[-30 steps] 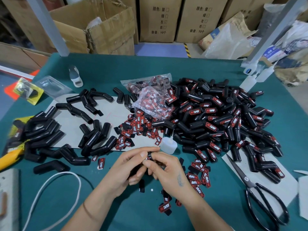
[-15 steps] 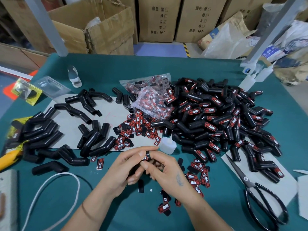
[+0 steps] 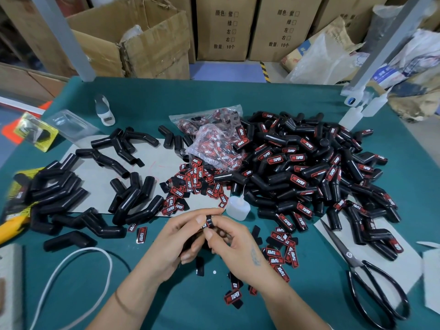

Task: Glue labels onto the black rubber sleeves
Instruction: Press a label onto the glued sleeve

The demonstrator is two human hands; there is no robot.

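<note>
My left hand (image 3: 176, 239) and my right hand (image 3: 234, 244) meet at the table's near middle, both holding one black rubber sleeve (image 3: 209, 221), whose end shows between my thumbs. My fingers hide most of it, so I cannot tell where its label sits. A small white glue bottle (image 3: 238, 207) lies just beyond my hands. Loose red-and-black labels (image 3: 190, 186) are scattered on the grey sheet and beside my right wrist. Unlabelled sleeves (image 3: 54, 186) lie at the left. A big heap of labelled sleeves (image 3: 309, 167) fills the right.
Black scissors (image 3: 371, 282) lie at the near right. A clear bag of labels (image 3: 214, 139) sits mid-table. A white cable (image 3: 71, 277) loops at the near left, with a yellow knife (image 3: 9, 232) at the left edge. Cardboard boxes (image 3: 133, 39) stand behind the green table (image 3: 166, 98).
Both hands stay together on the sleeve, with only slight finger shifts. Nothing else on the table has moved.
</note>
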